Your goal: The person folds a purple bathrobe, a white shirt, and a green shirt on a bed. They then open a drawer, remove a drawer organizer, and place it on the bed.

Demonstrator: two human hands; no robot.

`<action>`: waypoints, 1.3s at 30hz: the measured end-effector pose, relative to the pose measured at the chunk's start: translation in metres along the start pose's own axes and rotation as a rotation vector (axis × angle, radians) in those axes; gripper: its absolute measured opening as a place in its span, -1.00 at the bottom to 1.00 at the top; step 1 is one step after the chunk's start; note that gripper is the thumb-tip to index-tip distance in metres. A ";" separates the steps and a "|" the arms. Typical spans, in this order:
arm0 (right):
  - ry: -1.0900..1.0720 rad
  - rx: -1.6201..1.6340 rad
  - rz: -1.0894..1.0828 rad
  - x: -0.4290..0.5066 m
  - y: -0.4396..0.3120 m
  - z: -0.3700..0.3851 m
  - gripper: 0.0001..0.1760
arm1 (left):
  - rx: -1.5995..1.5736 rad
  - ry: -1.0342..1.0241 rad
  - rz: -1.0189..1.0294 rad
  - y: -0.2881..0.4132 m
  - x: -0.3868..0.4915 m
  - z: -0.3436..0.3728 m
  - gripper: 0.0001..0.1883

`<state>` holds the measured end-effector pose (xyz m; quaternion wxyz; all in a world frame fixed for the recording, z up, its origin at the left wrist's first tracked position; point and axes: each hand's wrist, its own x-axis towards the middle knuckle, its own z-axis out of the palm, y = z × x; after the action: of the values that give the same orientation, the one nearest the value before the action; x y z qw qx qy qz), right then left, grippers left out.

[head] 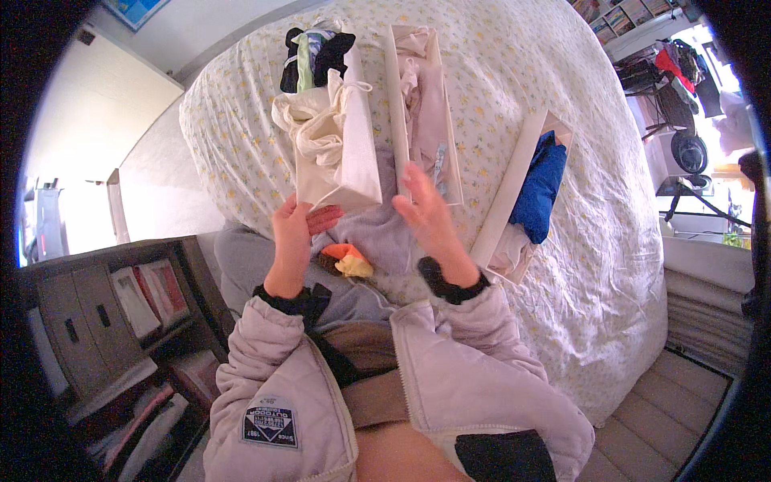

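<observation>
My left hand (294, 235) grips the near end of a white open-topped storage box (360, 153), which tilts up off the bed. Cream fabric with a drawstring (322, 135) lies bunched inside it; at its far end are black, green and patterned clothes (316, 54). Blurred by motion, my right hand (426, 208) is empty with its fingers apart, just right of that box. Beyond those fingers, a second white box (452, 129) holds pale pink clothing (429, 108). Farther right, a third box (503, 193) contains a blue folded garment (541, 187) and pale cloth.
A floral-sheeted bed (494, 66) carries the boxes. An orange and yellow fabric item (348, 259) rests by my grey-clad legs (247, 259). Shelves with folders (150, 295) stand at lower left. Clothes on a rack (680, 72) and a fan (689, 152) are at far right.
</observation>
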<state>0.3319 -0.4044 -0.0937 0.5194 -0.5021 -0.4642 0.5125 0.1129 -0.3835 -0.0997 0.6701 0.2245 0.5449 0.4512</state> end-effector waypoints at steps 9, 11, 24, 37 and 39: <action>-0.202 0.399 0.555 0.040 0.020 0.057 -0.23 | 0.195 0.137 0.137 0.002 -0.028 0.002 -0.59; -0.162 0.428 0.538 0.036 0.022 0.060 -0.21 | 0.219 0.154 0.147 0.001 -0.027 -0.006 -0.59; 0.016 0.407 -0.233 0.039 -0.072 -0.046 -0.36 | 0.240 -0.471 0.388 0.055 -0.069 0.082 -0.57; 0.815 -0.858 -0.367 0.046 0.001 -0.148 -0.77 | 0.562 -0.319 0.036 0.013 -0.045 0.001 -0.72; 0.517 -0.829 -0.553 0.023 0.009 -0.091 -0.76 | 0.531 -0.301 0.028 0.011 -0.047 -0.003 -0.73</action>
<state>0.4230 -0.3863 -0.1090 0.4906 -0.6331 -0.5987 -0.0078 0.1061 -0.4182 -0.0671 0.6549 0.4639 0.5351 0.2638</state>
